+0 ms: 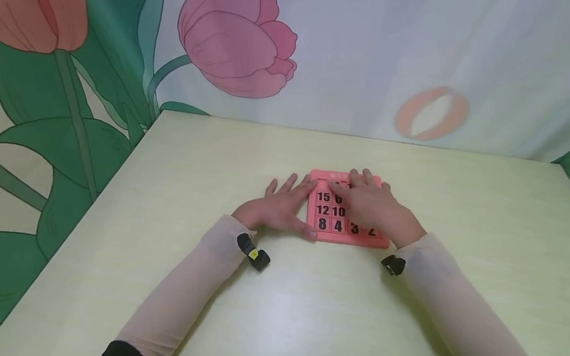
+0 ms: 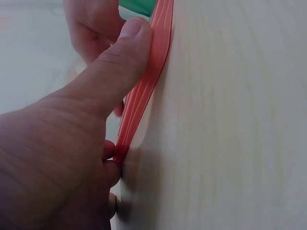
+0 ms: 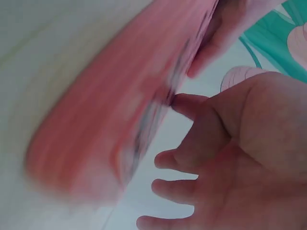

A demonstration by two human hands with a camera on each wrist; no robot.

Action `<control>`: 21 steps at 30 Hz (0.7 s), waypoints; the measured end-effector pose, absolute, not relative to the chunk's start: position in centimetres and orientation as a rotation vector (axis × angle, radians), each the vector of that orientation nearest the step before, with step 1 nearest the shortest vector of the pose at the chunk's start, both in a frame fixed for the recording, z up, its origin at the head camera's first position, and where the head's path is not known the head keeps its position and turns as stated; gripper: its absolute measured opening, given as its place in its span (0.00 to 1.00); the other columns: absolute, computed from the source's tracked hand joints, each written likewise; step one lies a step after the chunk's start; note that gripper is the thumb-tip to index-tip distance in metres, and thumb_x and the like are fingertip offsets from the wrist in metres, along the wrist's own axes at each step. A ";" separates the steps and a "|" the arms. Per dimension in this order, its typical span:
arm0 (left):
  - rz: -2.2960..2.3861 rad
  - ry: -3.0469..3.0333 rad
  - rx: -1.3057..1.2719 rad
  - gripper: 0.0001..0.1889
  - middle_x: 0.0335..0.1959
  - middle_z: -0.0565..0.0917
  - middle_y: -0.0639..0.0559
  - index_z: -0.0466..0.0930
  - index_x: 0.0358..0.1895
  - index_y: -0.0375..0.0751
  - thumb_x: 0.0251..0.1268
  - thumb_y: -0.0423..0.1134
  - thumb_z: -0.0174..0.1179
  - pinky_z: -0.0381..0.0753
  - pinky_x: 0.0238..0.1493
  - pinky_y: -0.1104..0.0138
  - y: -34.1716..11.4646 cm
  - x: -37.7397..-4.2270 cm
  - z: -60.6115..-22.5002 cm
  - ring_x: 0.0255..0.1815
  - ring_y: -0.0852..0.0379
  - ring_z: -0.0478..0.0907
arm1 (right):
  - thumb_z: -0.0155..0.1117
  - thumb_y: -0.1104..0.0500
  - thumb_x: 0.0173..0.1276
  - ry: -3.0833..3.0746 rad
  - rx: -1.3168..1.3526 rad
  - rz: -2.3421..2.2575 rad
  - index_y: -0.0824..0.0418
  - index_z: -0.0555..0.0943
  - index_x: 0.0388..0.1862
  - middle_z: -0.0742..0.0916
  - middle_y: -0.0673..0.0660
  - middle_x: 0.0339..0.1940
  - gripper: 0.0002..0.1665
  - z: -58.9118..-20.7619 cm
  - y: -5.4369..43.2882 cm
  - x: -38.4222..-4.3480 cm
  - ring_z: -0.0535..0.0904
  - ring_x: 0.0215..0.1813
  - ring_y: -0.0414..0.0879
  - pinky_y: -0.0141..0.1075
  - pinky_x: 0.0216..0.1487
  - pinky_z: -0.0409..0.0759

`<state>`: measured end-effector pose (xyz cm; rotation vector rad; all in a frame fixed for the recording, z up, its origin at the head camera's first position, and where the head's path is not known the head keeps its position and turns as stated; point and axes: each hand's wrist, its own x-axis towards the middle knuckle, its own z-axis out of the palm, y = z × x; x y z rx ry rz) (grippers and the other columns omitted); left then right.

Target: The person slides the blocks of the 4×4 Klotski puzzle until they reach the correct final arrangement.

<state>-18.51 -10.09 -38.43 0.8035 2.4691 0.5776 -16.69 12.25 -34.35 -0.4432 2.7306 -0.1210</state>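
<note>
A pinkish-red sliding number puzzle [image 1: 341, 238] lies flat on the table, black numerals on its tiles. My left hand [image 1: 281, 207] holds it along the left side, thumb at the near left corner and index finger by the far left corner. In the left wrist view the thumb [image 2: 112, 67] presses against the ridged side of the frame. Over the right part of the board is my right hand [image 1: 373, 203], covering several tiles. One of its digits touches the tile face in the right wrist view, while the other fingers [image 3: 175, 189] stay extended.
The pale wood-grain table [image 1: 193, 166] surrounds the puzzle. Behind it hangs a curtain [image 1: 356, 53] printed with large tulips and green leaves. Black straps [image 1: 254, 252] sit on both wrists over light sleeves.
</note>
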 end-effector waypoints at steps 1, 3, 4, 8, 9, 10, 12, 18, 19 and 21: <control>0.569 2.474 0.803 0.66 0.83 0.33 0.55 0.35 0.84 0.54 0.49 0.74 0.67 0.18 0.74 0.49 -10.1 -18.6 -38.4 0.81 0.51 0.21 | 0.52 0.68 0.70 2.735 -0.429 -0.121 0.48 0.61 0.81 0.51 0.72 0.81 0.42 -34.3 12.6 -16.6 0.38 0.80 0.72 0.75 0.69 0.46; 0.559 2.479 0.798 0.67 0.83 0.32 0.55 0.34 0.84 0.54 0.48 0.75 0.67 0.18 0.74 0.50 -10.2 -18.6 -38.4 0.81 0.51 0.21 | 0.52 0.67 0.71 2.740 -0.410 -0.125 0.49 0.61 0.81 0.51 0.73 0.81 0.41 -34.2 13.0 -16.4 0.38 0.79 0.73 0.75 0.68 0.46; 0.560 2.478 0.797 0.67 0.83 0.32 0.55 0.34 0.84 0.53 0.48 0.75 0.67 0.18 0.74 0.50 -10.3 -18.7 -38.4 0.81 0.51 0.21 | 0.52 0.67 0.71 2.741 -0.409 -0.133 0.49 0.61 0.81 0.51 0.73 0.81 0.40 -34.2 13.2 -16.3 0.38 0.79 0.73 0.75 0.68 0.45; 0.566 2.465 0.799 0.67 0.83 0.32 0.55 0.34 0.84 0.53 0.48 0.75 0.67 0.17 0.74 0.50 -10.4 -18.6 -38.4 0.81 0.51 0.20 | 0.50 0.68 0.71 2.734 -0.521 -0.151 0.48 0.62 0.81 0.53 0.73 0.81 0.40 -34.2 13.0 -15.8 0.41 0.79 0.73 0.76 0.67 0.48; 0.569 2.461 0.802 0.67 0.83 0.31 0.55 0.34 0.84 0.53 0.48 0.75 0.67 0.17 0.74 0.50 -10.4 -18.6 -38.4 0.81 0.51 0.20 | 0.50 0.69 0.70 2.727 -0.559 -0.154 0.47 0.63 0.81 0.53 0.72 0.81 0.41 -34.2 12.8 -15.7 0.41 0.79 0.73 0.76 0.67 0.49; 0.571 2.459 0.805 0.67 0.83 0.31 0.55 0.34 0.84 0.53 0.48 0.76 0.66 0.17 0.74 0.50 -10.4 -18.6 -38.5 0.81 0.50 0.20 | 0.49 0.69 0.70 2.722 -0.596 -0.153 0.46 0.65 0.80 0.54 0.73 0.81 0.40 -34.2 12.6 -15.6 0.42 0.79 0.74 0.76 0.67 0.50; 0.568 2.459 0.809 0.67 0.83 0.31 0.56 0.34 0.84 0.54 0.48 0.76 0.66 0.17 0.74 0.50 -10.4 -18.7 -38.6 0.81 0.51 0.20 | 0.49 0.69 0.69 2.713 -0.650 -0.131 0.45 0.67 0.79 0.54 0.72 0.80 0.40 -34.1 12.2 -15.4 0.44 0.78 0.75 0.77 0.66 0.51; 0.568 2.463 0.814 0.67 0.83 0.32 0.56 0.34 0.84 0.55 0.47 0.77 0.65 0.17 0.74 0.49 -10.3 -18.9 -38.8 0.81 0.51 0.20 | 0.53 0.67 0.72 2.730 -0.555 -0.060 0.43 0.61 0.81 0.52 0.75 0.80 0.41 -34.3 11.5 -16.7 0.42 0.78 0.75 0.77 0.65 0.50; 0.573 2.462 0.813 0.67 0.83 0.32 0.56 0.35 0.84 0.55 0.47 0.77 0.66 0.18 0.74 0.48 -10.2 -18.9 -38.8 0.81 0.51 0.20 | 0.53 0.67 0.72 2.729 -0.532 -0.060 0.42 0.60 0.81 0.51 0.75 0.80 0.42 -34.4 11.4 -17.0 0.41 0.78 0.75 0.77 0.65 0.49; 0.576 2.461 0.812 0.67 0.83 0.33 0.56 0.35 0.84 0.55 0.47 0.76 0.67 0.18 0.74 0.48 -10.2 -18.9 -38.7 0.81 0.51 0.20 | 0.53 0.67 0.72 2.728 -0.509 -0.057 0.42 0.57 0.82 0.50 0.75 0.80 0.43 -34.5 11.4 -17.3 0.41 0.78 0.75 0.77 0.66 0.48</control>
